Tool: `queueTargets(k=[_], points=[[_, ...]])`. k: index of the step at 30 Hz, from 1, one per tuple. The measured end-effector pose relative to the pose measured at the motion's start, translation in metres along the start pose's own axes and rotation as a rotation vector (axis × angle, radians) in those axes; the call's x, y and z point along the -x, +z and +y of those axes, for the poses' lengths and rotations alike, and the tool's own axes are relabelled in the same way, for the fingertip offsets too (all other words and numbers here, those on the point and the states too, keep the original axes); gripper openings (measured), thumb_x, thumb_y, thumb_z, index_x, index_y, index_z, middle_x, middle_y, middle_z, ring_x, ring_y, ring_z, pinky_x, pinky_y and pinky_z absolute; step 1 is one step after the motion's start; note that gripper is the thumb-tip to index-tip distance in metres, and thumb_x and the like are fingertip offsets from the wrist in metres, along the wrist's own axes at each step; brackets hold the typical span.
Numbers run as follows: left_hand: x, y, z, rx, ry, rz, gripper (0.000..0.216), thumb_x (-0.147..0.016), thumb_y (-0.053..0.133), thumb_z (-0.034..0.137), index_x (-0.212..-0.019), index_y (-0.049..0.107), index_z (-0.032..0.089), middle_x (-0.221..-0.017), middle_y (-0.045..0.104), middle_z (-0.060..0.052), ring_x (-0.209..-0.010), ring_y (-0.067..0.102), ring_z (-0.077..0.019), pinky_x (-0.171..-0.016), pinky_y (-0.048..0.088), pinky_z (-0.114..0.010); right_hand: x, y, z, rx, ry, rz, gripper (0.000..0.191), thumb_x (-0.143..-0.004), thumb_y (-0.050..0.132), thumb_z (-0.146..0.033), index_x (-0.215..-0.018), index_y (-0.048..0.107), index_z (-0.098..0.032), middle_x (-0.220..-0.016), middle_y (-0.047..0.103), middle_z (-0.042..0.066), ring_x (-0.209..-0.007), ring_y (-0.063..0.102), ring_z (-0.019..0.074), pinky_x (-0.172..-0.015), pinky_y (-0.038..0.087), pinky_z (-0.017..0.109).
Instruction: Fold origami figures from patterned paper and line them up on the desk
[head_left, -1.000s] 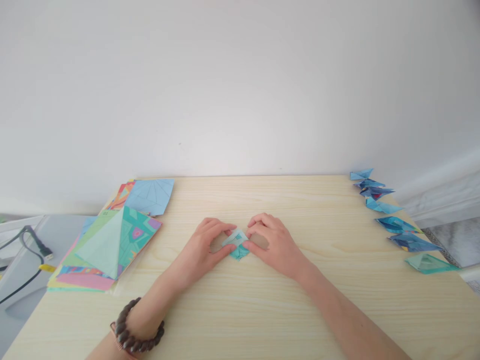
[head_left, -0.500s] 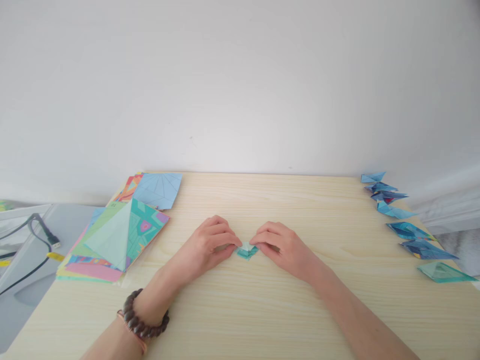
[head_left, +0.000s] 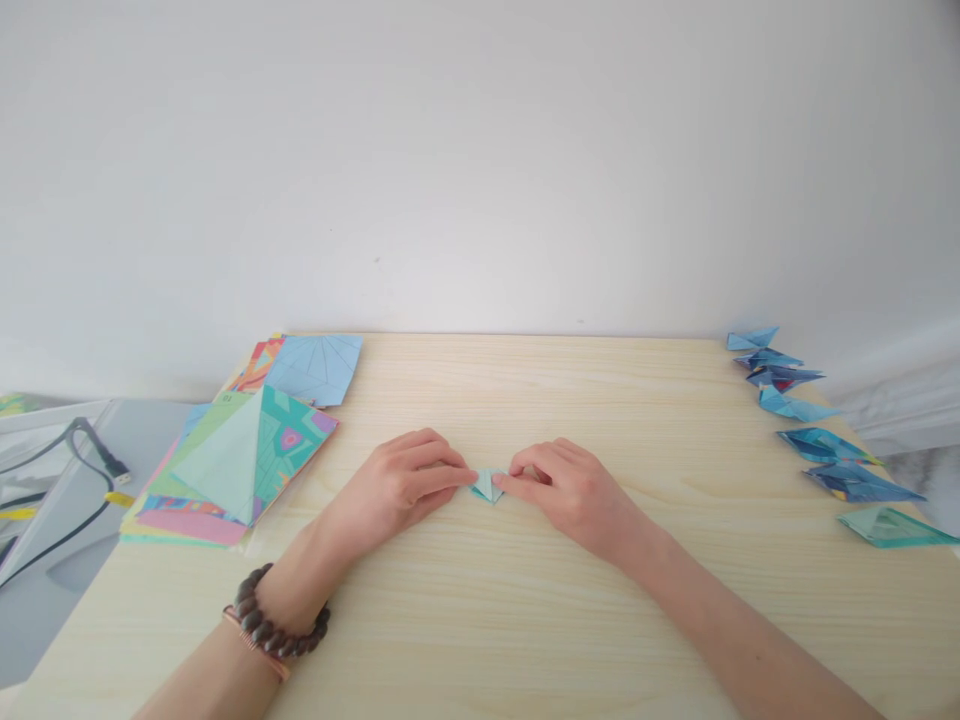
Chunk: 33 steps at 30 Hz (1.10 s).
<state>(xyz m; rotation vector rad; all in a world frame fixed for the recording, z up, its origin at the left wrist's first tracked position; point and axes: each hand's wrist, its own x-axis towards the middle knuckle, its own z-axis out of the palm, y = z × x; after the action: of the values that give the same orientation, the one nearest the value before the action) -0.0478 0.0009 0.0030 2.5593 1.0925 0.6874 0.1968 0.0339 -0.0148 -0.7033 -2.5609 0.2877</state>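
Note:
A small folded piece of teal paper point(head_left: 487, 486) lies flat on the wooden table point(head_left: 480, 620), near its middle. My left hand point(head_left: 401, 488) has its fingers curled, and the fingertips press the paper's left edge. My right hand point(head_left: 574, 490) mirrors it, its fingers closed and pinching the paper's right edge. Most of the paper is hidden under the fingertips; only a little triangle shows between the two hands. A dark bead bracelet point(head_left: 274, 628) is on my left wrist.
A stack of patterned paper sheets point(head_left: 240, 455) lies at the table's left side. A row of several folded blue and teal paper figures point(head_left: 821, 440) runs along the right edge. Cables point(head_left: 82, 470) lie on a grey surface left of the table. A white wall stands behind.
The paper has been folded smaller: a diamond with a pale flap a second ago, now a small triangle. Both hands have drawn closer over it.

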Motion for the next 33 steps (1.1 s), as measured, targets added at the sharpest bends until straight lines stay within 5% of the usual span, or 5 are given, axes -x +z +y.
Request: queueTargets(k=[12,19,33], points=[[0.019,-0.009,0.0,-0.193,-0.023,-0.012,0.023,-0.084,0.051,0.015,-0.104,0.062,0.02,-0.1,0.063,-0.007,-0.093,0.055,-0.0177,-0.077,0.049,-0.031,-0.001,-0.002,-0.006,0.139,-0.089,0.005,0.023,-0.088,0.047,-0.009,-0.102,0.062,-0.02,-0.084,0.059,0.001,-0.074,0.046,0.0122,-0.069,0.033,0.029],[0.01,-0.004,0.006,-0.246,0.039,-0.084,0.039,-0.086,0.046,0.013,-0.123,0.051,0.024,-0.109,0.061,-0.006,-0.098,0.054,-0.018,-0.082,0.047,-0.033,0.002,0.006,-0.003,0.108,-0.027,0.032,0.022,-0.087,0.049,-0.011,-0.099,0.062,-0.024,-0.086,0.059,0.0,-0.07,0.044,0.0112,-0.07,0.033,0.028],[0.013,-0.001,0.02,-0.318,0.003,-0.095,0.04,-0.084,0.043,0.004,-0.119,0.053,0.019,-0.107,0.059,-0.007,-0.108,0.047,-0.0232,-0.082,0.044,-0.037,0.012,-0.003,-0.02,0.18,0.006,0.068,0.029,-0.086,0.045,-0.007,-0.107,0.062,-0.017,-0.102,0.065,0.005,-0.08,0.052,0.0152,-0.072,0.039,0.032]])
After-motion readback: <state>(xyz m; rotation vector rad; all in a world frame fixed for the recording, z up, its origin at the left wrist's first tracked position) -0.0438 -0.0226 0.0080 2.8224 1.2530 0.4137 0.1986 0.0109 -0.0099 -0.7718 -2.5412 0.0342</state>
